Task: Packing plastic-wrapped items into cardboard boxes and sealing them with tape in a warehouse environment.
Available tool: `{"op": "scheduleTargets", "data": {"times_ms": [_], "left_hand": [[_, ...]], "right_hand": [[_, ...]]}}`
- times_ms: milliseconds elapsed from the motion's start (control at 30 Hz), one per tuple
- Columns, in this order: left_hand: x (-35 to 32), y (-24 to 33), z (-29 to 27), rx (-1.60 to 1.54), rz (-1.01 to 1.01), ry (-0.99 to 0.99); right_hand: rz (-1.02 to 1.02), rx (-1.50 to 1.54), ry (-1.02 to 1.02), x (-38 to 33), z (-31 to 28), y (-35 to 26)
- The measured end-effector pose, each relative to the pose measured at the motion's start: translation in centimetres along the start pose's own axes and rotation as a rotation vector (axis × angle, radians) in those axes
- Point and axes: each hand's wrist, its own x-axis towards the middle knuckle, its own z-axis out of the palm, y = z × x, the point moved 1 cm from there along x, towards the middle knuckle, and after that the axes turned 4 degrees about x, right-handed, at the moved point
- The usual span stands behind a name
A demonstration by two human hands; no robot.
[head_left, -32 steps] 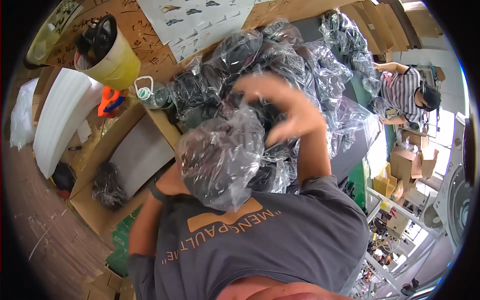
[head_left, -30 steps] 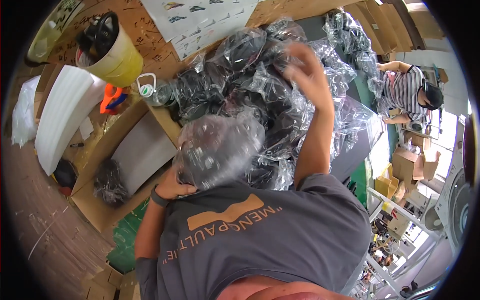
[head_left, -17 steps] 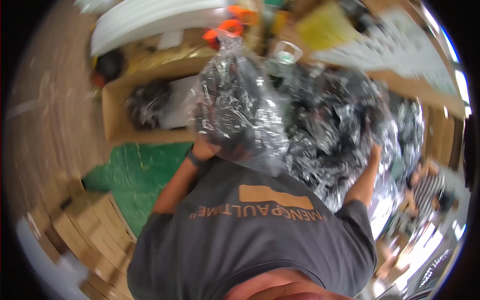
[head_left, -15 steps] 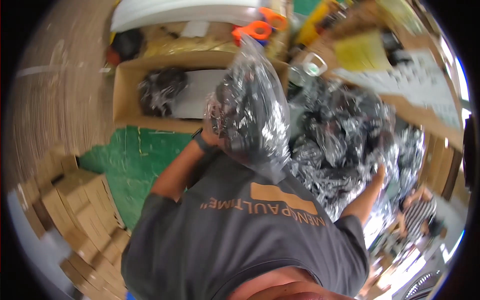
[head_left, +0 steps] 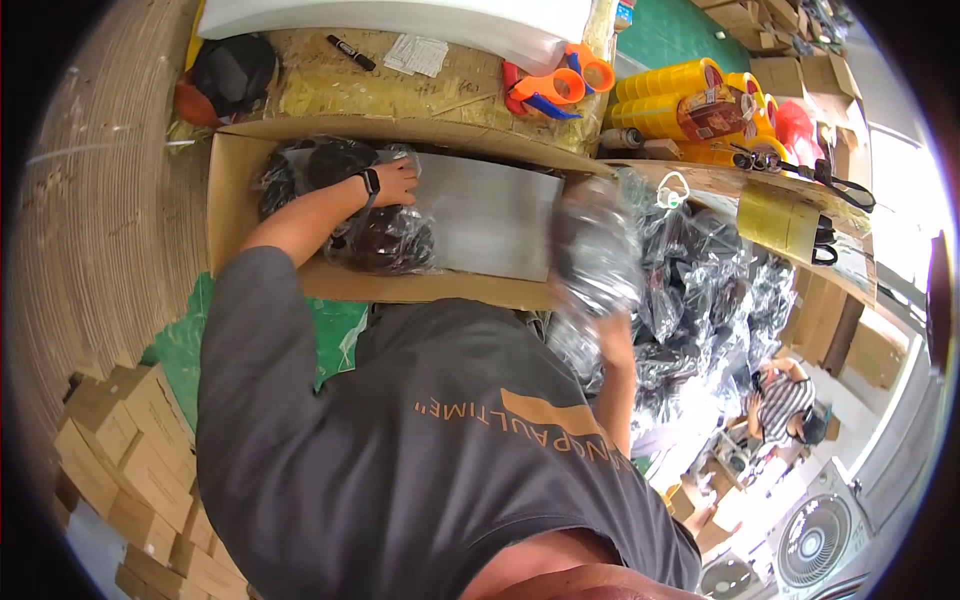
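A long open cardboard box [head_left: 400,288] lies in front of me, with a flat pale grey sheet [head_left: 495,215] along its inside. At its left end sit clear plastic bags of dark rounded items [head_left: 385,240]; what the items are, I cannot make out. My left hand [head_left: 395,182], a dark watch at its wrist, rests on these bags with fingers stretched out. Just past the box's right end, my right hand [head_left: 615,335] grips another clear bag of dark items [head_left: 597,245], blurred by motion. A heap of similar bags [head_left: 690,270] lies to the right.
Beyond the box, a table [head_left: 300,85] bears a dark cap [head_left: 235,75], a black marker [head_left: 351,52] and orange tape dispensers [head_left: 555,88]. Yellow tape rolls [head_left: 665,85] lie at the far right. Stacked cardboard [head_left: 110,220] and cartons [head_left: 140,450] stand left. A co-worker [head_left: 785,405] is at the right.
The bag held up before my chest is gone from there; my left hand now lies on bags in the box. My right hand has come from the heap to the box's right end with a bag.
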Motion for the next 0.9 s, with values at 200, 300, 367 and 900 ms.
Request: {"op": "scheduleTargets", "data": {"times_ms": [200, 300, 367, 900], "left_hand": [[3.8, -1.0, 3.5, -0.108, -0.465, -0.237], [-1.8, 2.1, 2.1, -0.108, -0.660, 0.016], [-0.2, 5.2, -2.6, -0.230, -0.855, -0.078], [27.0, 20.1, -33.3, -0.568, -0.661, 0.406]], "right_hand": [[0.083, -0.688, 0.074, 15.5, 13.7, 9.8], [0.184, -0.801, -0.091, 18.7, 19.6, 13.6], [0.199, -1.055, -0.452, 21.3, 18.5, 16.6], [-0.132, -0.515, 1.114, 19.6, -39.5, -6.9]]}}
